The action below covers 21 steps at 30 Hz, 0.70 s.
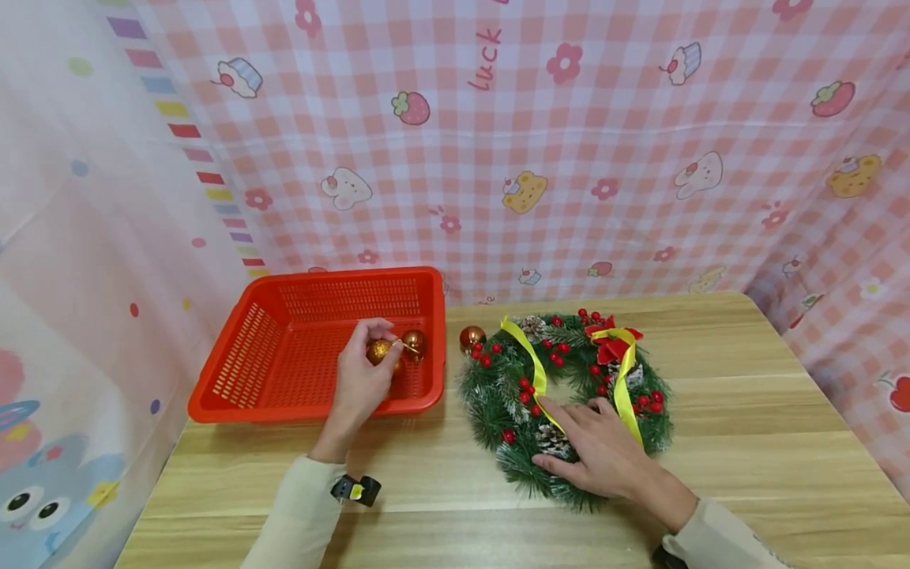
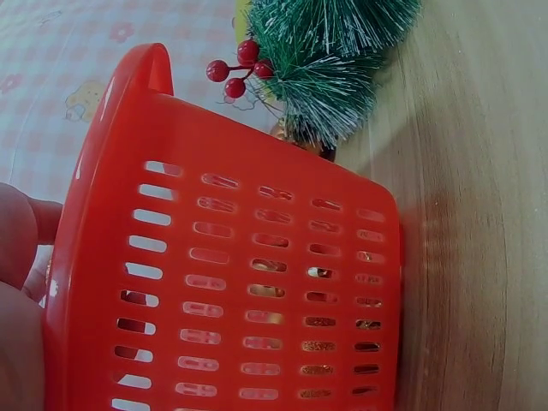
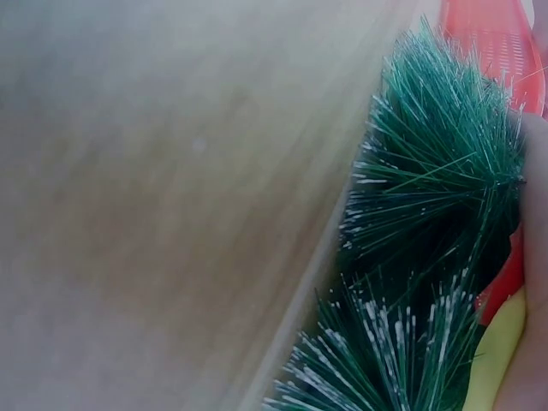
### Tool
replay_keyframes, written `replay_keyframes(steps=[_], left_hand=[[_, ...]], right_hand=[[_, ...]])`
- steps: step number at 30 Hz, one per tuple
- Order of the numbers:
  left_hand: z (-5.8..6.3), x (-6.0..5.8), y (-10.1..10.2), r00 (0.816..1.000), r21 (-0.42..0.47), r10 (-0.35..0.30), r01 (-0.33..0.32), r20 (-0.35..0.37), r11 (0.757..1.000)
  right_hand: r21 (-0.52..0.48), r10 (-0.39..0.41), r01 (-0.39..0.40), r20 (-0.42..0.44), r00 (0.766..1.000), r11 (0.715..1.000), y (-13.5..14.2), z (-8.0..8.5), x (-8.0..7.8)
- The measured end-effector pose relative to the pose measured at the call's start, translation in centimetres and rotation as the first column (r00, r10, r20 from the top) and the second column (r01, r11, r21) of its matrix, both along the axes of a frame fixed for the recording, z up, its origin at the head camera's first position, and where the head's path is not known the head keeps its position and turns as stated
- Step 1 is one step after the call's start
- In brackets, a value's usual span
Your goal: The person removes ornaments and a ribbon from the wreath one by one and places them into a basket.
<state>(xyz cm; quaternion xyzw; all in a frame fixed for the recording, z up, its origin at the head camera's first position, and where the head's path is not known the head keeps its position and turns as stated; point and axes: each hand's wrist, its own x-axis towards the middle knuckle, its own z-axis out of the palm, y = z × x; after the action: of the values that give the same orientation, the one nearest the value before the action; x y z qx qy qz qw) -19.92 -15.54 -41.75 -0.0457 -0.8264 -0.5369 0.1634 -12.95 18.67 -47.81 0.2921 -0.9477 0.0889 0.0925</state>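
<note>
My left hand [image 1: 361,375] reaches into the red plastic basket [image 1: 235,348] and pinches a gold Christmas bauble [image 1: 379,351] with its thin gold cord. Beside it lies a shiny gold bauble [image 1: 415,342], and another shows partly under the fingers. The left wrist view has the basket's slotted wall [image 2: 231,257] in front of the baubles. On the green Christmas wreath [image 1: 498,411] rests my right hand [image 1: 604,446], fingers spread, the fingertips by a yellow ribbon [image 1: 529,352]. Red berries, pine cones and a red bow [image 1: 610,348] decorate the wreath.
A copper-coloured bauble [image 1: 472,339] sits on the wooden table [image 1: 746,442] between basket and wreath. Behind the table hangs a pink checked cloth [image 1: 455,158]; printed cloth also hangs at both sides.
</note>
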Motion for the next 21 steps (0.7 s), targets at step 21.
replay_keyframes(steps=[21], left_hand=[[0.7, 0.1, 1.3, 0.982, -0.211, -0.181, 0.187, 0.047, 0.959]], right_hand=[[-0.006, 0.006, -0.006, -0.004, 1.000, 1.000, 0.0, 0.1, 0.0]])
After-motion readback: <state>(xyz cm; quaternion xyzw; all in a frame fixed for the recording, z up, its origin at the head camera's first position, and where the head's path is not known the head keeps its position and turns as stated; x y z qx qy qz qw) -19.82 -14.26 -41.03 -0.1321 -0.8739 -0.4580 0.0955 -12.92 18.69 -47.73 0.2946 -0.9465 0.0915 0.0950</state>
